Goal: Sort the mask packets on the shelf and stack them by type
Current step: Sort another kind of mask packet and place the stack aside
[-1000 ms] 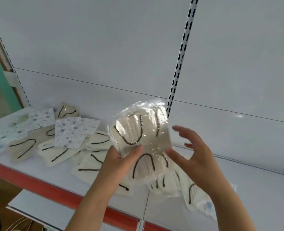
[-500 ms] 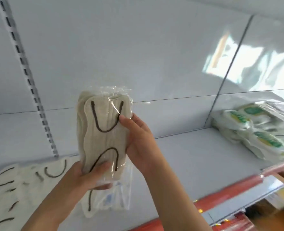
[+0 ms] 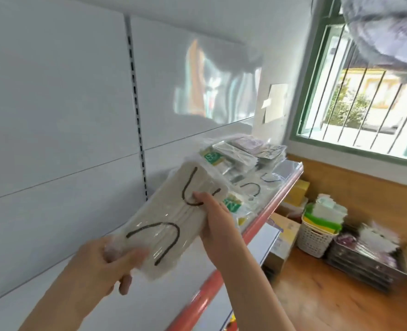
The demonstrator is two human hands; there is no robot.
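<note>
Both hands grip one packet (image 3: 174, 218) of cream masks in mid-air over the shelf (image 3: 264, 225): left hand (image 3: 107, 266) clamps its near end, right hand (image 3: 215, 218) its side. At two o'clock several stacks (image 3: 243, 155) already stand, too blurred to count. Sorting looks partly done; this packet awaits its pile.

The beige mask packet (image 3: 171, 220) covers most fingers of both hands and part of the pile of packets (image 3: 243, 158) behind it. That pile is blurry, so its green labels cannot be read. Right of the packet, the basket (image 3: 313, 237) is blurry too. Both arms are cut off at the bottom edge.
</note>
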